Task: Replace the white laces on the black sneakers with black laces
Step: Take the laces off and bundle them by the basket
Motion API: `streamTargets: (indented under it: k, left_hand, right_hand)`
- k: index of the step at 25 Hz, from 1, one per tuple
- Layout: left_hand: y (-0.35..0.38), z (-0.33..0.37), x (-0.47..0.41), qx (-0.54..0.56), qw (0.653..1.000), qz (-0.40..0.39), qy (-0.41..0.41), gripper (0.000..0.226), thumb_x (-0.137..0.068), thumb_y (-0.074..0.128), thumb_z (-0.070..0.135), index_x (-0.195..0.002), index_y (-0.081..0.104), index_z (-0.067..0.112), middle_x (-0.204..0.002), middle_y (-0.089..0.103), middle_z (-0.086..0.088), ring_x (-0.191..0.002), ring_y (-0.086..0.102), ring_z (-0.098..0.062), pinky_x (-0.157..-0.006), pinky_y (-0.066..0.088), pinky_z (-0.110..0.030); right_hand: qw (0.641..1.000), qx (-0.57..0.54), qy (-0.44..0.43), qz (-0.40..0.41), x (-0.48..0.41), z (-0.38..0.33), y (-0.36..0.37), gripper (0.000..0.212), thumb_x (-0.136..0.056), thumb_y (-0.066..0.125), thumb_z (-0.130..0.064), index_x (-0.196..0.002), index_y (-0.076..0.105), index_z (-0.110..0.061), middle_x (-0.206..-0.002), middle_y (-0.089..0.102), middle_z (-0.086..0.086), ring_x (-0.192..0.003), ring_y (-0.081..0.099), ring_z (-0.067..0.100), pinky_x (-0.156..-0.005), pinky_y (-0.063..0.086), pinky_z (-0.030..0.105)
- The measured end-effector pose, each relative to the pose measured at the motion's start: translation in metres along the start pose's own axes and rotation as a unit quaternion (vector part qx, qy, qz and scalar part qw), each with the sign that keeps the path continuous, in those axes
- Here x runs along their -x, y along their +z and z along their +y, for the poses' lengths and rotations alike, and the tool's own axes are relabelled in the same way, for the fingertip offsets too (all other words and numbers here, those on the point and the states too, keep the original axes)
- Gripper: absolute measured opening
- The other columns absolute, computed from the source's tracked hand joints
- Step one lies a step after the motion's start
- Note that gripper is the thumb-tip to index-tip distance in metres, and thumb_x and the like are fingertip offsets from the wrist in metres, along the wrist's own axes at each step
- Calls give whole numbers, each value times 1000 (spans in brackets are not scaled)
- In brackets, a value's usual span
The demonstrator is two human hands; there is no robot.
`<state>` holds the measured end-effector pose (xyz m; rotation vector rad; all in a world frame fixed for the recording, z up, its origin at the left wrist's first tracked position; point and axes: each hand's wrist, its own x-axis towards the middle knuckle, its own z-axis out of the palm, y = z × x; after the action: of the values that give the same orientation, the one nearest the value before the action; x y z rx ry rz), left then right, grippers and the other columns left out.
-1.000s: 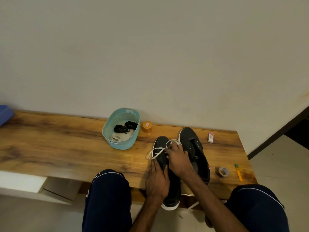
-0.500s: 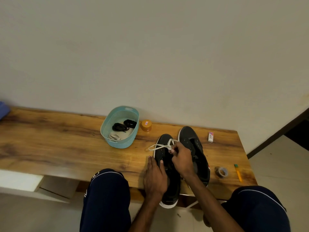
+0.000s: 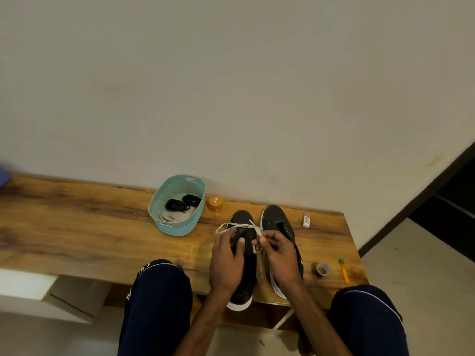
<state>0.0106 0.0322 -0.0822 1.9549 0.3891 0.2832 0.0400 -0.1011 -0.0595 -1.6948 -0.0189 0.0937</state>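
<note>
Two black sneakers stand side by side on the wooden bench, toes toward the wall. My left hand [image 3: 227, 263] grips the left sneaker [image 3: 243, 222] around its middle, thumb on the tongue. My right hand [image 3: 279, 253] pinches the white lace [image 3: 232, 226] between the two shoes; a loop of that lace arcs over the left sneaker's toe. The right sneaker [image 3: 276, 218] has bare eyelets and sits partly under my right hand. Two black laces [image 3: 182, 202] lie coiled in a teal basket [image 3: 177, 227] beside a bundled white lace [image 3: 168, 217].
A small orange jar [image 3: 215, 203] stands right of the basket. An eraser [image 3: 306, 220], a tape roll [image 3: 321, 270] and a yellow pen [image 3: 344, 271] lie at the bench's right end [image 3: 344, 242]. My knees frame the bench's near edge. The wall runs close behind.
My left hand moved from lying flat on the left sneaker to gripping its middle. My right hand shifted slightly right and pulled the white lace, drawing the loop over the toe.
</note>
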Motion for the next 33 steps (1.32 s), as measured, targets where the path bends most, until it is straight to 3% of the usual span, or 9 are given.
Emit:
streamTargets:
  k: [6, 10, 15, 17, 20, 23, 26, 28, 33]
  left_hand:
    - [-10, -4, 36, 59, 993, -102, 25, 31, -95, 62, 24, -124, 58, 34, -109, 67, 11, -97, 65, -4, -85, 57, -33]
    - [-18, 5, 47, 94, 989, -113, -10, 25, -96, 62, 17, -120, 61, 24, -98, 71, 5, -68, 66, -7, -57, 49, -18]
    - [-24, 4, 46, 4, 996, -60, 60, 16, -95, 61, 20, -97, 68, 34, -96, 69, 14, -91, 64, 1, -76, 52, -19]
    - [-24, 6, 48, -26, 995, -50, 87, 18, -95, 62, 19, -96, 65, 36, -99, 65, 15, -95, 59, 6, -78, 48, -14]
    - [-22, 8, 49, -46, 990, -47, 127, 16, -95, 61, 16, -98, 66, 31, -100, 61, 13, -95, 56, 6, -76, 45, -9]
    - [-22, 10, 48, -42, 988, -46, 144, 16, -95, 61, 14, -100, 68, 28, -100, 60, 13, -96, 56, 4, -77, 45, -11]
    - [-23, 11, 47, -39, 986, -56, 155, 17, -95, 60, 15, -102, 66, 29, -101, 59, 14, -96, 57, 3, -79, 45, -10]
    - [-22, 11, 48, -10, 988, -74, 138, 18, -96, 59, 16, -107, 64, 29, -101, 63, 13, -93, 60, 0, -78, 49, -15]
    - [-18, 6, 45, 106, 979, -156, 75, 20, -100, 51, 10, -109, 64, 23, -99, 69, 2, -95, 67, -14, -84, 58, -40]
  right_hand:
    - [1000, -20, 6, 3, 34, 0, 7, 10, -99, 58, -12, -105, 65, -12, -91, 75, 2, -89, 71, 12, -80, 55, 24]
    - [999, -21, 24, -30, 44, 5, 2, 9, -99, 57, -13, -107, 63, -13, -104, 74, 0, -101, 68, 8, -89, 53, 30]
    - [996, 76, -27, 44, 54, -3, -10, 36, -97, 61, -16, -129, 45, -22, -117, 55, -19, -108, 56, -2, -82, 46, 10]
    - [994, 91, -50, 41, 52, 0, -16, 49, -98, 60, -21, -140, 36, -25, -129, 49, -18, -118, 50, -1, -97, 44, 18]
    - [993, 106, -49, -24, 51, 3, -15, 41, -102, 53, -27, -141, 41, -30, -137, 47, -14, -126, 47, 1, -103, 43, 23]
    - [988, 133, -65, -47, 51, 0, -14, 29, -105, 47, -29, -132, 55, -25, -128, 58, -12, -119, 54, 0, -96, 45, 16]
    - [983, 125, -20, -129, 50, -2, -18, 38, -105, 41, -40, -98, 69, -16, -83, 70, -1, -78, 66, 7, -74, 51, 23]
    - [971, 92, 55, -214, 54, -7, -20, 49, -104, 37, -45, -85, 65, -10, -61, 60, 3, -56, 56, 13, -62, 48, 27]
    - [952, -128, 113, -253, 55, -21, -23, 42, -105, 41, -37, -90, 68, -8, -76, 66, 14, -66, 58, 21, -68, 52, 31]
